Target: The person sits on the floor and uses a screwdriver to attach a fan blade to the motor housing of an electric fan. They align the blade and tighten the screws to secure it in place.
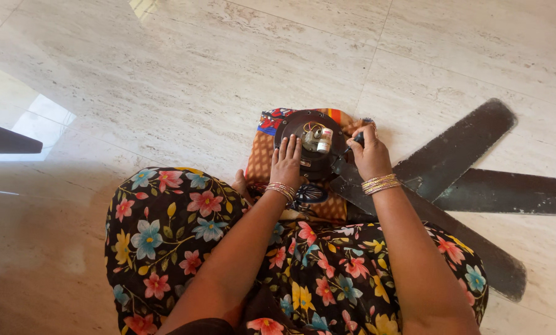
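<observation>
A dark round ceiling-fan motor housing (299, 130) rests on a patterned orange cloth (262, 158) on the floor in front of my knees. My left hand (286, 162) lies flat on the housing's near edge, fingers spread. My right hand (369, 152) grips a small dark-handled tool (356, 141), its tip pointing toward the housing where a blade joins. A small white and brass part (320, 139) stands at the hub's centre.
Three dark fan blades (458, 149) fan out to the right across the pale marble floor (166, 74). My floral dress (185, 229) covers my crossed legs in the foreground. A dark object edge (5, 139) enters at the far left.
</observation>
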